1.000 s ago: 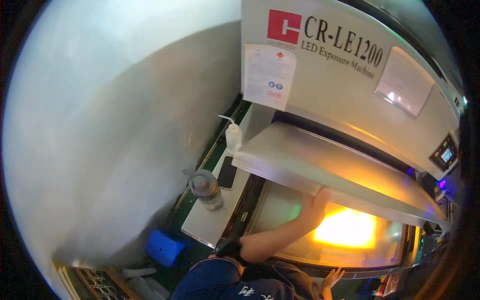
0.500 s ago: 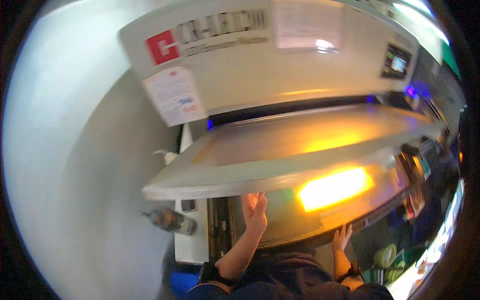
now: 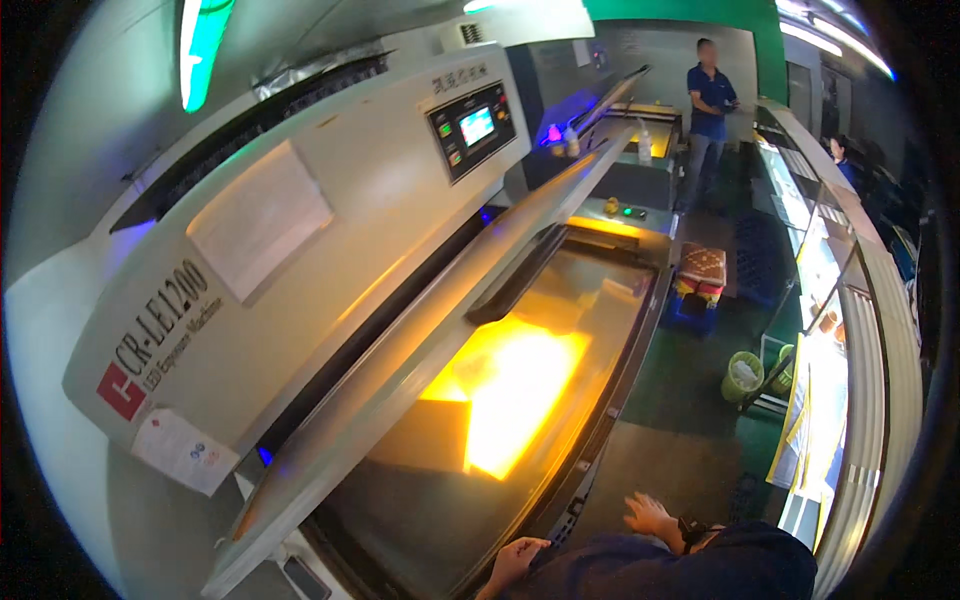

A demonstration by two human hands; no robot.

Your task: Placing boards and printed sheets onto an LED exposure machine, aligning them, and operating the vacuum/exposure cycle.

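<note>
My left hand [image 3: 516, 562] is at the bottom, beside the near front corner of the exposure machine's glass bed [image 3: 415, 505]. Its fingers are curled together; whatever they may hold is hidden. To its right, my right hand [image 3: 652, 517] has its fingers spread and nothing in them, over the floor off the bed's front edge. The machine's long lid frame [image 3: 400, 380] is raised at a slant over the bed. Bright yellow light shines off the glass around a flat rectangular sheet [image 3: 425, 432].
A control panel [image 3: 474, 128] sits on the machine's pale housing [image 3: 330, 130]. In the aisle stand a patterned stool [image 3: 702, 268] and a green bin [image 3: 742, 376]. A lit worktable [image 3: 822, 400] runs along the right. A person [image 3: 708, 105] stands at the far end.
My view has swung right, bringing the aisle and the far person in. My left hand has left the lid's underside and come down near my body. The right hand remains open.
</note>
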